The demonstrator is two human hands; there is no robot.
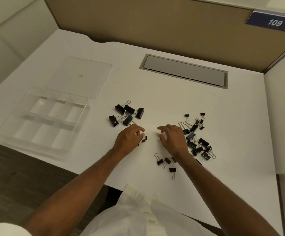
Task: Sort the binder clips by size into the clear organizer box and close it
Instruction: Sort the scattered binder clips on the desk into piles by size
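Now, from my head camera, my left grip [129, 137] is curled with its fingertips pinching a small binder clip [144, 139] near the middle of the worktop [172, 103]. My right grip [171, 136] hovers just beside it, fingers spread and loosely bent, holding nothing. Five large clips [127, 114] lie in one cluster beyond my left grip. A tangled heap of mixed clips [197, 142] lies to the right of my right grip; too overlapped to count. Three more small clips [166, 163] sit near the worktop's near edge, and a fourth is half hidden under my right wrist. One clear organizer box [43, 121], six compartments visible, all bare, sits at the left edge. Its one clear lid [78, 76] lies flat just behind it.
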